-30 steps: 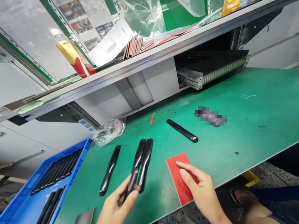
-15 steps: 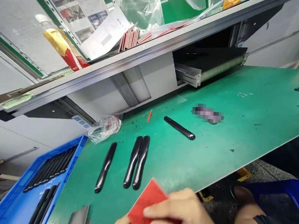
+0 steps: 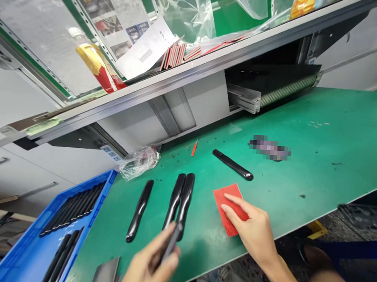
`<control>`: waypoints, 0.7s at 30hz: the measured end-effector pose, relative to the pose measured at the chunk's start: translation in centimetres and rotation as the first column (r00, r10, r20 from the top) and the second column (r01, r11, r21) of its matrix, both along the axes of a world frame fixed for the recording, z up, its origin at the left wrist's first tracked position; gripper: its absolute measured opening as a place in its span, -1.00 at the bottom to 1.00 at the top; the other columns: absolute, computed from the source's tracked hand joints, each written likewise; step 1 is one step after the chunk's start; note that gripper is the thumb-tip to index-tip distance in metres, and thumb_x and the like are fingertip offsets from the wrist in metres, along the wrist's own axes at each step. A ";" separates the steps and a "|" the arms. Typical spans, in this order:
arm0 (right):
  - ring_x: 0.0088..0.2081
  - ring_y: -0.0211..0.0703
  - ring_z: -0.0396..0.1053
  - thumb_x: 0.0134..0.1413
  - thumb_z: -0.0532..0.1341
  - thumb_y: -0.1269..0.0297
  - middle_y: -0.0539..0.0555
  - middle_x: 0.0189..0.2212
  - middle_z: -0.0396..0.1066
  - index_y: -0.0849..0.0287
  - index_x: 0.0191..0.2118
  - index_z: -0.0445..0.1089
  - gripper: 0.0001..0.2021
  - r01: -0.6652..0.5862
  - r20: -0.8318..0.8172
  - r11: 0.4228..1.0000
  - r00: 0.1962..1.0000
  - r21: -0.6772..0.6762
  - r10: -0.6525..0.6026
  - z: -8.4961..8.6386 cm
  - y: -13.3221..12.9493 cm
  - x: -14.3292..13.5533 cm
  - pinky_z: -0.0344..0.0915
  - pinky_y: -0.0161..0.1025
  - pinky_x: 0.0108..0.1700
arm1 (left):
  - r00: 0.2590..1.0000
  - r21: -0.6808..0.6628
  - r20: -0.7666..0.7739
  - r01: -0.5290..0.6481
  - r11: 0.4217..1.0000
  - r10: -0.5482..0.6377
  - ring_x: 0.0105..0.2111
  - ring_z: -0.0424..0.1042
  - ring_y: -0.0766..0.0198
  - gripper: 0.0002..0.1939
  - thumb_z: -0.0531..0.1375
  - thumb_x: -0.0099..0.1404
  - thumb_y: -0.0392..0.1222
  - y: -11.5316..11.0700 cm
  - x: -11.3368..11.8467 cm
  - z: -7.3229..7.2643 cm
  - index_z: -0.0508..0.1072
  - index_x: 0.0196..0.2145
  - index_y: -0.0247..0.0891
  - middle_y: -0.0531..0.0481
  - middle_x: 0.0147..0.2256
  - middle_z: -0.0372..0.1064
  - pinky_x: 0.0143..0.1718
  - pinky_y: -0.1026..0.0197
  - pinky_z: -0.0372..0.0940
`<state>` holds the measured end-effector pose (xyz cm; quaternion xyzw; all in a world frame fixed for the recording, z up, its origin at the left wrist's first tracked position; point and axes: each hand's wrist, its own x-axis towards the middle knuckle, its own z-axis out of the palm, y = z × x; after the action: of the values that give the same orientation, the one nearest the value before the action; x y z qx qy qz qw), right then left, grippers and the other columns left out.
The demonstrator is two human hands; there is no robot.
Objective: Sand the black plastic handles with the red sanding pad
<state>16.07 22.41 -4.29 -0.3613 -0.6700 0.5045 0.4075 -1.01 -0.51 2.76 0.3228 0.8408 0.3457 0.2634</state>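
Observation:
My right hand (image 3: 255,228) has its thumb and fingers on a red rectangular sheet (image 3: 227,203), at the bench top or just above it; I cannot tell which. My left hand (image 3: 152,258) grips a dark, narrow piece (image 3: 171,244) pointing away from me, blurred and partly hidden by the fingers. Beyond that hand, two glossy black handles (image 3: 187,196) lie side by side, their near ends partly covered. Another black handle (image 3: 140,210) is to their left. A further black handle (image 3: 233,165) lies slantwise behind the red sheet.
At left stands a blue crate (image 3: 104,195) with rows of black handles. A grey flat piece (image 3: 105,274) lies at the green bench's (image 3: 302,165) near left. Farther back are a clear plastic bag (image 3: 141,161), a small red tool (image 3: 194,148) and a pixelated object (image 3: 269,148). A shelf edge (image 3: 179,74) overhangs.
My right hand has moved right and away from me with the red sheet. My left hand has come farther into view, apart from the sheet, with the dark piece showing. The view has shifted slightly.

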 end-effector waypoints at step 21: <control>-0.05 0.05 0.54 0.24 0.28 -0.01 0.10 -0.06 0.58 0.07 0.01 0.58 -0.64 -0.162 -0.056 0.973 0.986 -0.166 0.154 -0.3 -0.4 -0.4 0.43 -0.09 0.12 | 0.833 -0.340 -0.551 -0.185 0.922 -0.036 0.43 -0.21 -0.32 0.00 -0.09 0.26 0.57 13.5 -9.2 -6.8 -0.08 0.46 -0.05 -0.44 0.45 -0.31 0.32 -0.41 -0.12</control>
<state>15.69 22.01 -4.61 -0.3294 -0.6421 0.5984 0.3480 -10.20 13.01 -4.07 0.3173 0.9433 0.0799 0.0554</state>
